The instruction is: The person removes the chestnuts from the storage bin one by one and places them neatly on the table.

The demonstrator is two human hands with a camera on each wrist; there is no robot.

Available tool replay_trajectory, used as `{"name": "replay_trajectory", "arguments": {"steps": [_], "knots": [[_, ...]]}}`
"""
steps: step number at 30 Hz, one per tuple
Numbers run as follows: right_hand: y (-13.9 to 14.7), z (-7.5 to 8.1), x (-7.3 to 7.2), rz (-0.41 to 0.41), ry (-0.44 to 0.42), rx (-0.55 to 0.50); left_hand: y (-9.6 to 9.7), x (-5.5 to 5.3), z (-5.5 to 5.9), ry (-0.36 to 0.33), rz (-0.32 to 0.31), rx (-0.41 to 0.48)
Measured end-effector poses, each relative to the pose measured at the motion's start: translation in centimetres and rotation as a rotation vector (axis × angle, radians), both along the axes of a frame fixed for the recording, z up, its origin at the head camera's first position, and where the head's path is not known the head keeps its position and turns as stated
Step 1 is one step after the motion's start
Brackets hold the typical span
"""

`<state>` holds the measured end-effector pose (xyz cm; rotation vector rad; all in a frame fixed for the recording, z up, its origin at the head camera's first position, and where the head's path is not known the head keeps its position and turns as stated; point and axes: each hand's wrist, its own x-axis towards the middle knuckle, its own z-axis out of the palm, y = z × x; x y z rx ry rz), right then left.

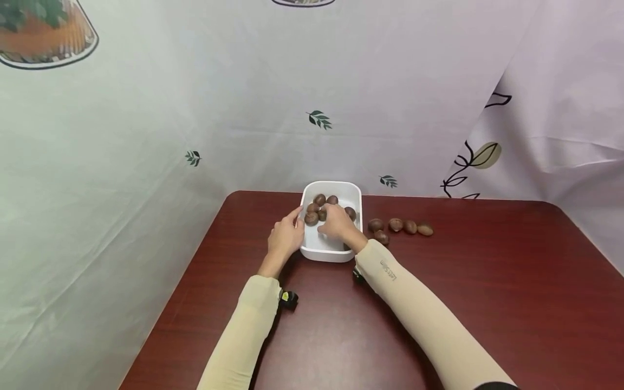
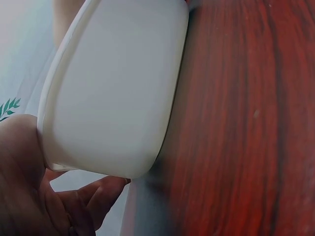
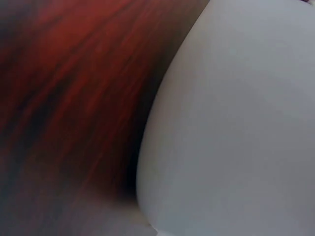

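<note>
A white rectangular container (image 1: 331,255) stands at the far edge of the table, with several brown oval nuts (image 1: 311,218) inside, mostly in its far half. My left hand (image 1: 286,236) grips the container's left side. In the left wrist view, the thumb lies at the rim and the fingers bend against the outer wall. Reaching over the right side, my right hand (image 1: 337,222) is inside the container among the nuts. Its thumb points left and its fingertips are hidden, so whether it pinches a nut is unclear. The right wrist view holds only the container's outer wall (image 3: 231,123) and tabletop.
To the right of the container, several more brown nuts (image 1: 410,227) lie on the dark red wooden table (image 1: 487,292). A pale printed cloth (image 1: 273,146) hangs right behind the table's far edge and along its left side.
</note>
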<state>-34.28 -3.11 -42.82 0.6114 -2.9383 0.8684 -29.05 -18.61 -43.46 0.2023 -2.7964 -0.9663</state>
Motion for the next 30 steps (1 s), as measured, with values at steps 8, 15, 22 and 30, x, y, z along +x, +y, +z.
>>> {"name": "replay_trajectory", "arguments": {"steps": [8, 15, 22, 30], "knots": [[-0.4, 0.2, -0.9, -0.016, -0.047, 0.035, 0.1, 0.0, 0.1, 0.021, -0.007, 0.001], [-0.8, -0.2, -0.9, 0.027, -0.048, 0.079, 0.3, 0.0, 0.1, 0.007, 0.003, -0.001], [-0.6, 0.1, -0.2, 0.016, -0.053, 0.043, 0.1, 0.1, 0.1, 0.008, 0.01, -0.001], [1.6, 1.4, 1.0, 0.052, -0.006, -0.086, 0.1, 0.0, -0.1, 0.003, 0.009, -0.008]]}}
